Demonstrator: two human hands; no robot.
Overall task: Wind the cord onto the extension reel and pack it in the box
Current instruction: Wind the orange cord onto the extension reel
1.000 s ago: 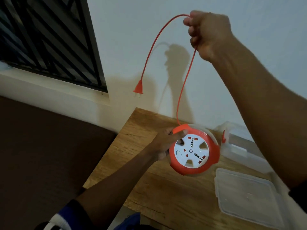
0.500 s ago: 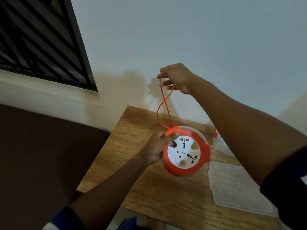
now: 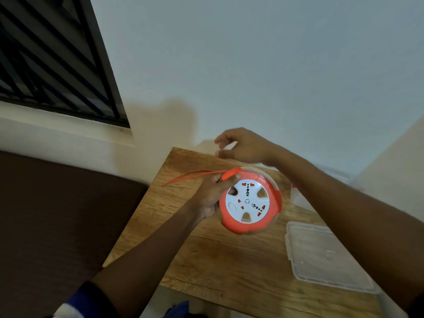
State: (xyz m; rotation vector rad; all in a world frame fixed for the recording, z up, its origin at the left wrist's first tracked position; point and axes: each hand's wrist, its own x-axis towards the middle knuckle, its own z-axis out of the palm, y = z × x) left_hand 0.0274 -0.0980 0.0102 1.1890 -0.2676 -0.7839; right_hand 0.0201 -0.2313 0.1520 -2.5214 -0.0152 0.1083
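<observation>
My left hand (image 3: 213, 193) grips the round extension reel (image 3: 250, 201) at its left rim, above the wooden table (image 3: 206, 255). The reel has an orange rim and a white socket face turned up toward me. A short loop of orange cord (image 3: 195, 174) sticks out to the left from the reel's top, near my left thumb. My right hand (image 3: 241, 144) hovers just behind the reel, fingers loosely apart and blurred; I see nothing in it. The clear plastic box (image 3: 298, 198) is partly hidden behind my right forearm.
A clear plastic lid (image 3: 321, 255) lies flat on the table's right side. A pale wall rises close behind the table. A barred window (image 3: 52, 58) fills the upper left, and a dark brown surface (image 3: 57, 214) lies left of the table.
My right hand has dropped from high above down to just behind the reel and let go of the cord. The long hanging cord is now only a short loop at the reel's left.
</observation>
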